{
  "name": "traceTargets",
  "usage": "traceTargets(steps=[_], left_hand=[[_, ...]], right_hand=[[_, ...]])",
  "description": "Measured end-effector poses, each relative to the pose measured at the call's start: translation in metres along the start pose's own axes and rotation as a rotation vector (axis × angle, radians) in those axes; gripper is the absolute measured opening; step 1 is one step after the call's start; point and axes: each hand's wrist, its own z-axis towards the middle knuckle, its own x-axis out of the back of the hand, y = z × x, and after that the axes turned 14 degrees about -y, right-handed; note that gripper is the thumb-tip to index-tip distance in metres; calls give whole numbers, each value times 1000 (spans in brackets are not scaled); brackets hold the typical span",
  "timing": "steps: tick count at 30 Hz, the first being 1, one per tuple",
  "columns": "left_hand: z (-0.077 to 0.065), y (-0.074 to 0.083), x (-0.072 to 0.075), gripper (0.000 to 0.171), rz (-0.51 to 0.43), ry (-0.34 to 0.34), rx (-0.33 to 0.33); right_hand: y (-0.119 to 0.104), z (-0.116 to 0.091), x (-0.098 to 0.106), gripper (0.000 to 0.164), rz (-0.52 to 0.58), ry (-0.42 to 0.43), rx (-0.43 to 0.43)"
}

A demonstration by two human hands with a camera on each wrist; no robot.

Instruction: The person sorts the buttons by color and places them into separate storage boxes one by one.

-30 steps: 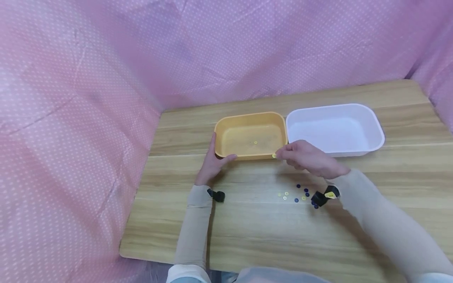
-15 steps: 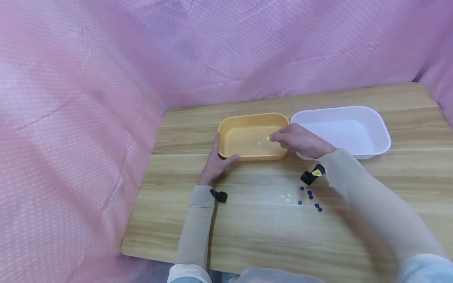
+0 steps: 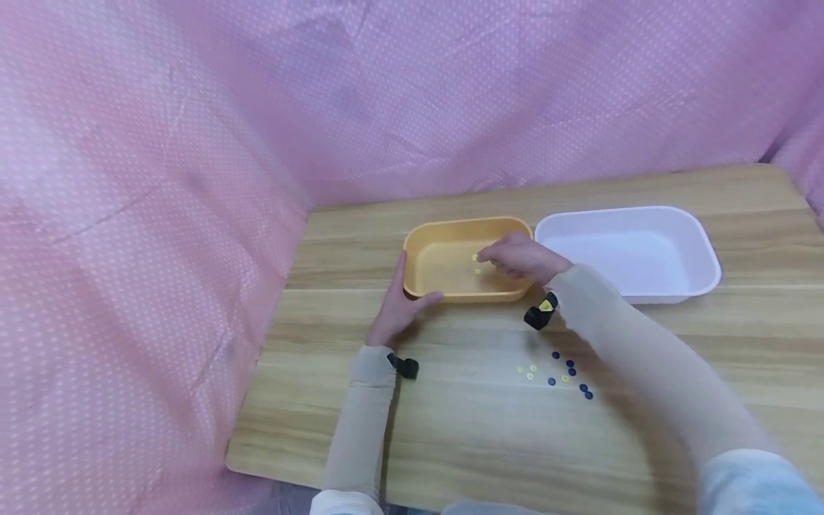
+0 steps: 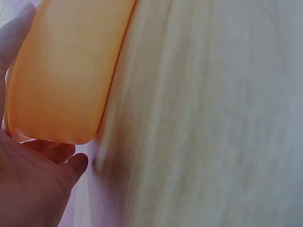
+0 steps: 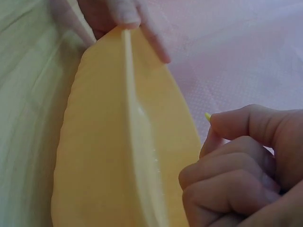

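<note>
A yellow-orange plastic tub [image 3: 433,270] stands on the wooden table. My left hand [image 3: 394,312] grips its left end, the thumb at the front rim and the other fingers along the side, as the left wrist view also shows at the tub's end wall [image 4: 61,94]. Over the inside of the tub, my right hand [image 3: 520,257] pinches a small yellow button [image 5: 208,116] between thumb and forefinger, its other fingers curled in. Another yellow button [image 3: 478,272] lies on the tub's floor, just below the pinching fingertips in the head view.
A white tub [image 3: 627,293] stands right beside the orange one. In front of them, on the table [image 3: 476,429], lie several dark blue buttons [image 3: 551,382] and several yellow buttons [image 3: 531,376]. Pink dotted cloth [image 3: 412,93] hangs behind and at the left.
My right hand has moved from the tub's front right corner up and left over its inside, carrying the yellow button. The left hand keeps its grip on the tub.
</note>
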Motion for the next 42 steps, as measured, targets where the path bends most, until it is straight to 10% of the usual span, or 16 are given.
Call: traceTargets(steps=[19,42], left_hand=[[-1,1,-2,119,-5,-5,-16],[-1,0,1,122,-18,-1,-7]], right_hand=[[12,35,4,43,-58,111,-180],[17,45,5,38,-169,211,-195]])
